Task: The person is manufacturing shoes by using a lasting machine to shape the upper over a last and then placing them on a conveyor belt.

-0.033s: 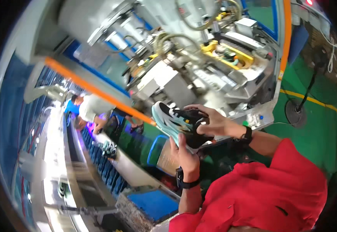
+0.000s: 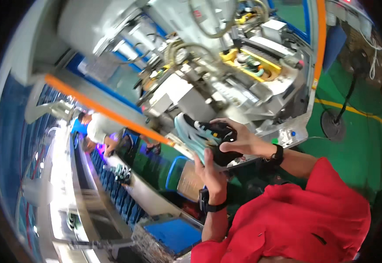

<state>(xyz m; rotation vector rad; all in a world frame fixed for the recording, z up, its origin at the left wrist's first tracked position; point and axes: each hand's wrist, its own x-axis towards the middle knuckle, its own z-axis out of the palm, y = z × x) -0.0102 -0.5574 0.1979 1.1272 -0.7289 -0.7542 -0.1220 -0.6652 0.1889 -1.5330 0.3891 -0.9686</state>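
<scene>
Between my hands is a sneaker [image 2: 198, 136], black on the upper with pale mint and white along the sole side, its toe pointing up and left. My left hand [image 2: 213, 179] grips the sole side from below, its thumb pressed against the shoe and the other fingers partly hidden behind it. Over the collar and heel end, my right hand [image 2: 242, 139] curls its fingers around the black upper. Both wrists wear dark bands. The sneaker is held in the air in front of a machine [image 2: 237, 98].
A yellow-framed fixture [image 2: 269, 72] sits on the machine. An orange bar [image 2: 107, 109] crosses at left. Beyond it run a conveyor [image 2: 86, 175] and a row of blue holders, with more shoes [image 2: 121, 173] and a co-worker [image 2: 101, 129]. A blue-topped box [image 2: 173, 232] stands nearby; a fan stand [image 2: 333, 125] is at right.
The whole view has shifted slightly, so the machine sits a little further left. The sneaker is tilted a bit differently; both hands stay on it.
</scene>
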